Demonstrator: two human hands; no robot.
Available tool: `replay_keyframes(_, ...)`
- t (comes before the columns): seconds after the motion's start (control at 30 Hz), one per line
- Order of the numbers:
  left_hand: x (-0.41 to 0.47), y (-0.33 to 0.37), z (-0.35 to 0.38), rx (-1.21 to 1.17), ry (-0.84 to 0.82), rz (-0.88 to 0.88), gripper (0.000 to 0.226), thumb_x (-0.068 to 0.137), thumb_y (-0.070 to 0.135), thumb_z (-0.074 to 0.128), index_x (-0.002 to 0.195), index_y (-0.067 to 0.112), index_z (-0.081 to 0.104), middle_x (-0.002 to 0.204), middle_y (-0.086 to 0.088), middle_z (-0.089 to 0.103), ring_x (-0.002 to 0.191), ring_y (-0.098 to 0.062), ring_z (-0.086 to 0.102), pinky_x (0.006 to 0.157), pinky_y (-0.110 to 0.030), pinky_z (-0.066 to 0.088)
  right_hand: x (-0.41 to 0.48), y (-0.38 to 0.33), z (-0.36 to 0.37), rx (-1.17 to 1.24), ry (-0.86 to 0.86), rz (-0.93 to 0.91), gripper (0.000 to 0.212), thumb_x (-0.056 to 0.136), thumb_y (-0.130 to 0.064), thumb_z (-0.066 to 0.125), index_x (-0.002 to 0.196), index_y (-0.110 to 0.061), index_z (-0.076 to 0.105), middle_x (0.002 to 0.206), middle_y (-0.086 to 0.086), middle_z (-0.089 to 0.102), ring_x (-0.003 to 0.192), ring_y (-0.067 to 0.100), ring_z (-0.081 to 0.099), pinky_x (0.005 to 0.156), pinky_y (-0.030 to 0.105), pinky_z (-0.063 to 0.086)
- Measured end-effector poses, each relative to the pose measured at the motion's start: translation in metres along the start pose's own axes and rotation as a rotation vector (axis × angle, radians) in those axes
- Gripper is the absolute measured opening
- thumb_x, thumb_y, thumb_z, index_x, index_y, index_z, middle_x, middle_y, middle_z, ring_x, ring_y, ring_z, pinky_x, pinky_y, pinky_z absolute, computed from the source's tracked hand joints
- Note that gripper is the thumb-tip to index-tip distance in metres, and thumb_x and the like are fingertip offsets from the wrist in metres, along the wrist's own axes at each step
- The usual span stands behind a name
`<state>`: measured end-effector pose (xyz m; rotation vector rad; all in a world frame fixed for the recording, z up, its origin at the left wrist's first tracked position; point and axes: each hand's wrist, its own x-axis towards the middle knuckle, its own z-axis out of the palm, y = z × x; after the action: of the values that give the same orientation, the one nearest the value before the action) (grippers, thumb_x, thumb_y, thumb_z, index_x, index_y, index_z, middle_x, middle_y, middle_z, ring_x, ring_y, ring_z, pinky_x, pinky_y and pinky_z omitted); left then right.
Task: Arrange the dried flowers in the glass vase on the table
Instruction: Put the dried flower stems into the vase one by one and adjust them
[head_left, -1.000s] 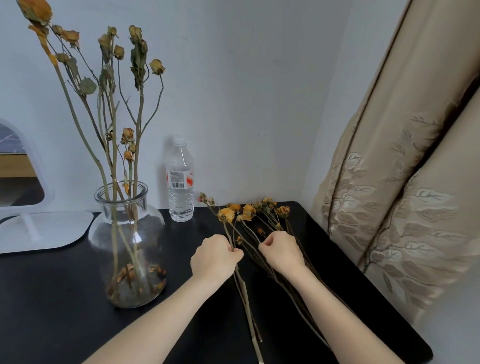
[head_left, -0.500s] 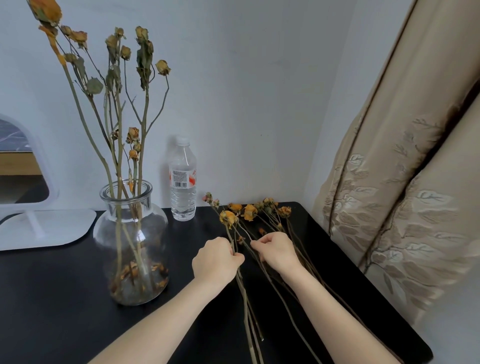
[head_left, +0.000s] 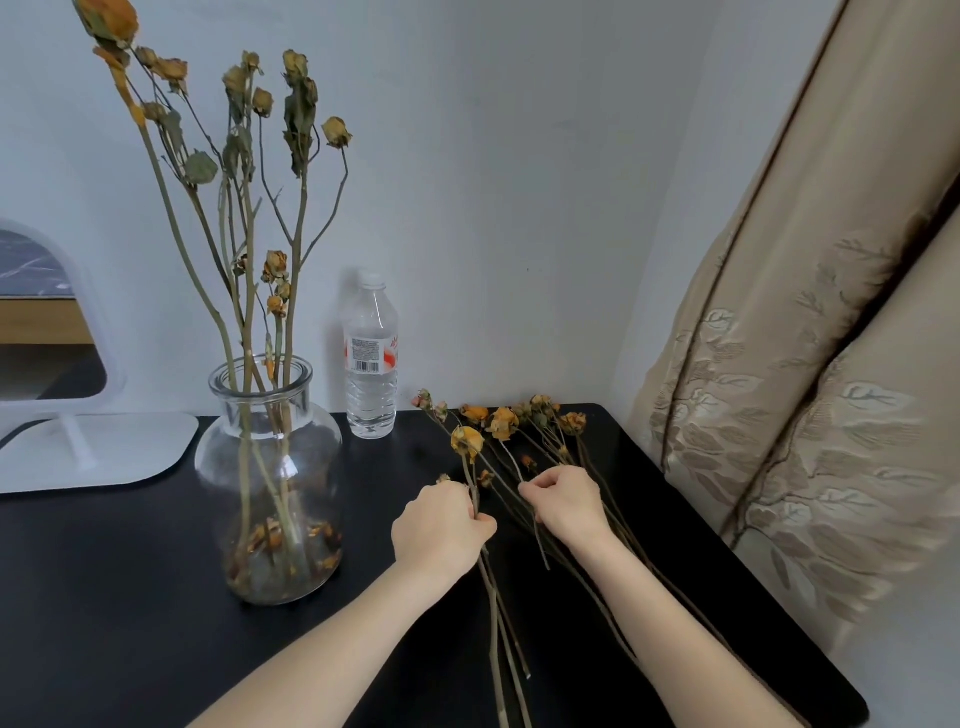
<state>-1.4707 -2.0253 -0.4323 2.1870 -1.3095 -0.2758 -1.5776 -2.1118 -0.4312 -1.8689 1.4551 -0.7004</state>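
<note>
head view: looking down on a black table (head_left: 104, 597) that is sitting in a wall corner.
left hand (head_left: 441, 525): fingers curling tight round a few gathered stems (head_left: 496, 623); a yellow bloom (head_left: 467, 441) is sticking up just past the knuckles, and the cut ends are trailing toward the near edge.
right hand (head_left: 569, 501): thumb and forefinger pinching one thin stem just beside the left hand, other fingers folding in.
loose dried flowers (head_left: 504, 421): lying flat on the table's right half, heads pointing at the wall, stems running under both hands.
glass vase (head_left: 317, 457): standing upright left of the hands, apart from them, already holding several tall dried stems (head_left: 298, 104); petal bits are lying at its bottom.
water bottle (head_left: 370, 358): standing by the wall, between vase and loose blooms.
mirror (head_left: 47, 322): white frame, sitting at far left.
curtain (head_left: 805, 364): beige, hanging along the right side.
</note>
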Motion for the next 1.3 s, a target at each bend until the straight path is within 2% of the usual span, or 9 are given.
replay_keyframes(0.1, 0.0, -0.002, 0.001, 0.0, 0.01, 0.015, 0.03, 0.083, 0.029, 0.057, 0.057, 0.022, 0.045, 0.063, 0.006, 0.052, 0.064, -0.015, 0.057, 0.056, -0.024, 0.04, 0.0, 0.002, 0.002, -0.023, -0.032, -0.012, 0.026, 0.085, -0.025, 0.064, 0.06, -0.026, 0.06, 0.059, -0.007, 0.06, 0.062, 0.005, 0.059, 0.051, 0.013, 0.034)
replay_keyframes(0.3, 0.0, -0.004, 0.002, -0.008, 0.032, 0.02, 0.022, 0.083, 0.029, 0.057, 0.063, 0.019, 0.051, 0.07, 0.003, 0.06, 0.067, -0.016, 0.06, 0.057, -0.025, 0.042, 0.001, 0.0, 0.007, -0.048, -0.089, -0.024, 0.022, 0.085, -0.025, 0.066, 0.063, -0.026, 0.062, 0.062, -0.008, 0.06, 0.062, 0.003, 0.058, 0.051, 0.012, 0.033)
replay_keyframes(0.57, 0.0, -0.011, 0.002, -0.037, -0.009, -0.022, 0.031, 0.083, 0.032, 0.058, 0.058, 0.018, 0.048, 0.062, 0.005, 0.054, 0.064, -0.018, 0.059, 0.058, -0.026, 0.042, 0.002, 0.0, -0.001, 0.037, 0.004, -0.003, 0.027, 0.086, -0.023, 0.063, 0.061, -0.016, 0.067, 0.051, -0.005, 0.058, 0.051, 0.006, 0.056, 0.05, 0.011, 0.035)
replay_keyframes(0.63, -0.001, -0.013, 0.001, -0.051, -0.003, -0.021, 0.032, 0.083, 0.032, 0.058, 0.058, 0.016, 0.047, 0.063, 0.003, 0.055, 0.067, -0.02, 0.061, 0.062, -0.028, 0.047, 0.003, 0.004, -0.003, 0.031, 0.039, 0.029, 0.027, 0.086, -0.023, 0.063, 0.06, -0.017, 0.067, 0.056, -0.003, 0.062, 0.053, 0.005, 0.056, 0.05, 0.014, 0.037)
replay_keyframes(0.77, -0.002, -0.018, -0.005, -0.068, 0.031, -0.036, 0.03, 0.083, 0.031, 0.057, 0.059, 0.016, 0.046, 0.063, 0.003, 0.053, 0.066, -0.02, 0.058, 0.062, -0.028, 0.046, 0.005, 0.011, -0.002, 0.008, 0.067, 0.109, 0.022, 0.085, -0.02, 0.063, 0.074, -0.003, 0.071, 0.071, 0.006, 0.07, 0.069, 0.01, 0.064, 0.048, 0.015, 0.038)
replay_keyframes(0.9, -0.001, -0.027, -0.012, -0.144, 0.033, -0.032, 0.026, 0.086, 0.029, 0.054, 0.063, 0.017, 0.049, 0.064, 0.004, 0.052, 0.07, -0.02, 0.057, 0.066, -0.03, 0.046, 0.004, 0.013, 0.001, -0.031, 0.07, 0.137, 0.024, 0.085, -0.02, 0.062, 0.065, -0.008, 0.07, 0.059, 0.0, 0.063, 0.06, 0.012, 0.061, 0.047, 0.018, 0.039)
replay_keyframes(1.0, -0.001, -0.032, -0.017, -0.233, 0.028, 0.011, 0.024, 0.089, 0.028, 0.054, 0.069, 0.014, 0.056, 0.061, 0.005, 0.051, 0.065, -0.016, 0.054, 0.072, -0.033, 0.049, 0.002, 0.013, -0.001, -0.031, 0.06, 0.149, 0.027, 0.086, -0.019, 0.061, 0.061, -0.012, 0.067, 0.06, -0.001, 0.064, 0.061, 0.009, 0.061, 0.049, 0.018, 0.038)
replay_keyframes(1.17, -0.006, -0.033, -0.033, -0.294, 0.063, 0.105, 0.023, 0.092, 0.028, 0.053, 0.07, 0.02, 0.055, 0.059, 0.006, 0.048, 0.059, -0.007, 0.046, 0.059, -0.017, 0.037, -0.008, -0.004, -0.011, 0.079, 0.061, 0.068, 0.029, 0.087, -0.02, 0.061, 0.06, -0.012, 0.064, 0.055, -0.002, 0.06, 0.056, 0.008, 0.055, 0.051, 0.016, 0.037)
replay_keyframes(1.3, -0.017, -0.026, -0.063, -0.423, 0.1, 0.181, 0.021, 0.092, 0.029, 0.053, 0.074, 0.021, 0.061, 0.054, 0.007, 0.045, 0.053, -0.004, 0.043, 0.056, -0.014, 0.035, -0.021, -0.036, -0.02, 0.247, 0.037, -0.024, 0.018, 0.088, -0.021, 0.061, 0.075, -0.011, 0.068, 0.051, -0.004, 0.054, 0.05, 0.008, 0.052, 0.058, 0.02, 0.041)
